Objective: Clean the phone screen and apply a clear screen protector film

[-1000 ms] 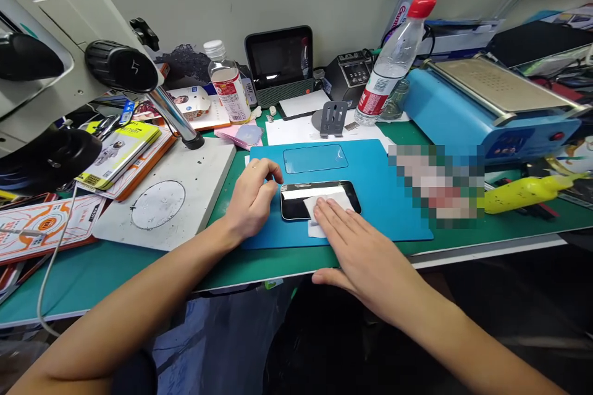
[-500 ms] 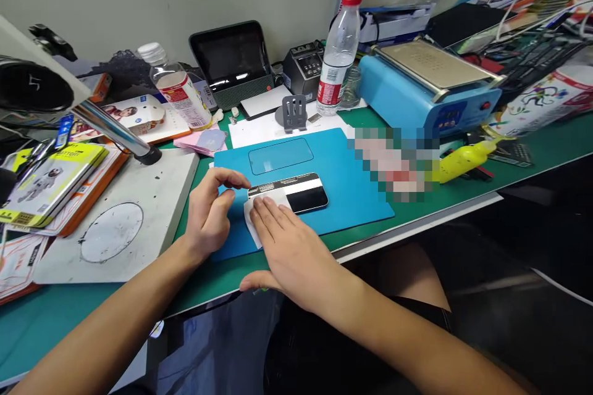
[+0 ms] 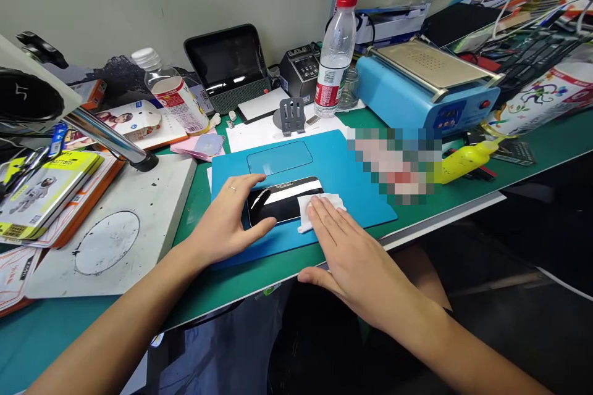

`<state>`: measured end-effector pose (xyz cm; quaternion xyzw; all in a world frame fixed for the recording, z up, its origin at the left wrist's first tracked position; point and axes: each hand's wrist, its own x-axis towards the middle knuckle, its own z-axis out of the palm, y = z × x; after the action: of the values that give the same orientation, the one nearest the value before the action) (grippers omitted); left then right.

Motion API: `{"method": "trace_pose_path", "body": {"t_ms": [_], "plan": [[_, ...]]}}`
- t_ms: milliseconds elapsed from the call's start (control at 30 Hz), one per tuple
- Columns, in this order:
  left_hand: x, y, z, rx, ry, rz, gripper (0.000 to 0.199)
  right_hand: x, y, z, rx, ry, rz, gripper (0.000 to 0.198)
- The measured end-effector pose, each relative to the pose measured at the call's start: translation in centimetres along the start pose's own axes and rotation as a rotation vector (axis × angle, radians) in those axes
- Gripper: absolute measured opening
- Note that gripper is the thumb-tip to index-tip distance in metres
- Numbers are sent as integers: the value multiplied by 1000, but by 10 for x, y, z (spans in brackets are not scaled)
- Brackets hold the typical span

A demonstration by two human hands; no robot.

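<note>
Keep the wiping strokes flat and even along the phone (image 3: 283, 210), which lies screen up on the blue mat (image 3: 359, 176), just on your side of the clear, dark-edged sheet (image 3: 280, 158). Your right hand (image 3: 348, 254) has its fingers laid straight and pressed together over the white wipe (image 3: 306, 217) at the phone's right end, thumb held out to the side — a good spread of pressure, though the wipe's loose edge is best kept from folding under. Your left hand (image 3: 226, 222) is spread, thumb and forefinger bracketing the phone's left end; I cannot tell whether they touch it. Steady it by the edges, I'd say, so no fingertip smudges the screen. Half a second ago the wipe covered the left end and your left hand was curled beside it; now the wipe sits at the right end, and that left hand has opened around the phone.
</note>
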<state>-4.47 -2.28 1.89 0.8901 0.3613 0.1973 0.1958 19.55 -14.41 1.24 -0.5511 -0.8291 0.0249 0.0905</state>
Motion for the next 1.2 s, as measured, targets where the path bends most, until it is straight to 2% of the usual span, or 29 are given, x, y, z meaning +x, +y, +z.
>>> {"method": "trace_pose_path", "body": {"t_ms": [167,333,633,867,1100,1200], "plan": [[1,0,2,71,-59,23,65,20,16,-6,95,-82,29,97],[2,-2,3,57,-64,39,64,46,23,-8,111,-137,81,100],[3,-3,2,31,-62,11,67,10,8,-6,-52,-13,72,95],[3,-4,3,31,-59,5,67,39,13,-9,-107,-52,92,96],[3,-4,4,9,-61,13,67,27,3,-10,-146,-25,92,96],[3,-4,6,-48,-38,-7,78,34,8,-10,-95,-75,111,95]]}}
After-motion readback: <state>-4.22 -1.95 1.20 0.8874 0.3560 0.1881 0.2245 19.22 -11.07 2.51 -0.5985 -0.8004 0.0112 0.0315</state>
